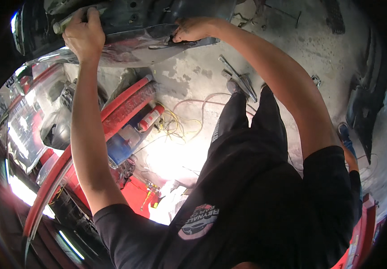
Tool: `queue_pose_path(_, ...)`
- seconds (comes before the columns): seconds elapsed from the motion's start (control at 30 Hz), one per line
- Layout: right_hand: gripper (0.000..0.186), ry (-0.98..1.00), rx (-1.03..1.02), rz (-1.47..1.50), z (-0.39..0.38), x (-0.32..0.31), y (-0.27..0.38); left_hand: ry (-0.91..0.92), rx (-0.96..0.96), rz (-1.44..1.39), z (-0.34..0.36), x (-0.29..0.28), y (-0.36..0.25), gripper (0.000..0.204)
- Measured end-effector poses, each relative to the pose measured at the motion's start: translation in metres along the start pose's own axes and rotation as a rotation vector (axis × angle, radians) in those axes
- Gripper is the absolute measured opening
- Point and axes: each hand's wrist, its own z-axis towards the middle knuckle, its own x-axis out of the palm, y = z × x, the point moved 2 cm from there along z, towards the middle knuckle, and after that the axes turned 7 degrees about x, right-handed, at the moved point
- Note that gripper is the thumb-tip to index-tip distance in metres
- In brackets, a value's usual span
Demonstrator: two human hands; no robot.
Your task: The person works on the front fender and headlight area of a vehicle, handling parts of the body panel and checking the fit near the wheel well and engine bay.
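Car panel [128, 51]: top of the view, above the floor [182, 78] | left hand [86, 36]: wrapped around a pale bar [59, 28] | right hand [192, 29]: at panel's edge, cannot tell whether gripping | progress: patchy surface, seemingly unfinished; share done unclear

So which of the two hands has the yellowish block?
The left hand, curled over the block; the right hand is farther right, at the glossy panel.
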Motion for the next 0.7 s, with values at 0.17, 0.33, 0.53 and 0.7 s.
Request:
queue_pose_path(0.17,0.029,-0.041,-0.163,-0.186,0.007,0.007,-0.010,-0.009,0.007,-0.047,0.002,0.001,-0.001,0.033)
queue_pose_path(0.33,0.030,0.040,0.122,0.534,-0.003,0.000,-0.021,-0.006,-0.025,-0.055,-0.001,0.004,0.007,0.033)
queue_pose_path(0.53,0.039,-0.048,-0.078,-0.016,-0.005,0.001,0.004,0.050,-0.074,-0.021,0.001,0.001,0.002,0.038)
queue_pose_path(0.7,0.038,-0.133,-0.336,-0.043,-0.019,0.016,0.005,0.046,-0.117,0.004,0.001,-0.002,-0.004,0.038)
